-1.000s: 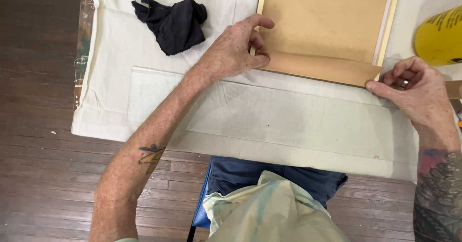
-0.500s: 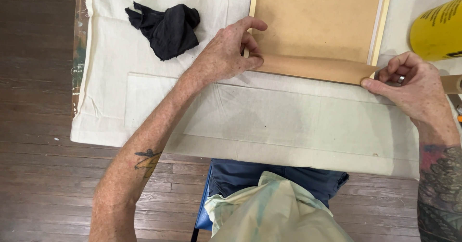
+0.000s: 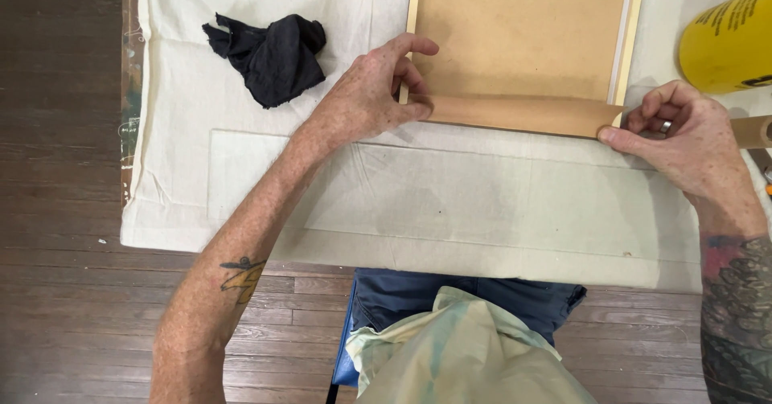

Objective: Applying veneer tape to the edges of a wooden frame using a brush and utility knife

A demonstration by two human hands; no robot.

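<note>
A pale wooden frame [image 3: 412, 18] with a brown backing board [image 3: 519, 38] lies face down on a cream cloth [image 3: 450, 203]. A strip of brown paper tape [image 3: 523, 114] runs along the frame's near edge. My left hand [image 3: 374, 94] pinches the strip's left end at the frame's near left corner. My right hand [image 3: 683, 143] pinches the strip's right end at the near right corner, thumb and forefinger closed on it.
A crumpled black rag [image 3: 273, 54] lies on the cloth to the left of the frame. A yellow cylindrical container [image 3: 724, 42] lies at the far right, with a brown tape roll [image 3: 756, 131] below it. Dark wooden floor [image 3: 56, 211] surrounds the covered table.
The view has shifted slightly, so the frame sits a little more to the left and higher. Both hands stay pinched on the ends of the tape strip.
</note>
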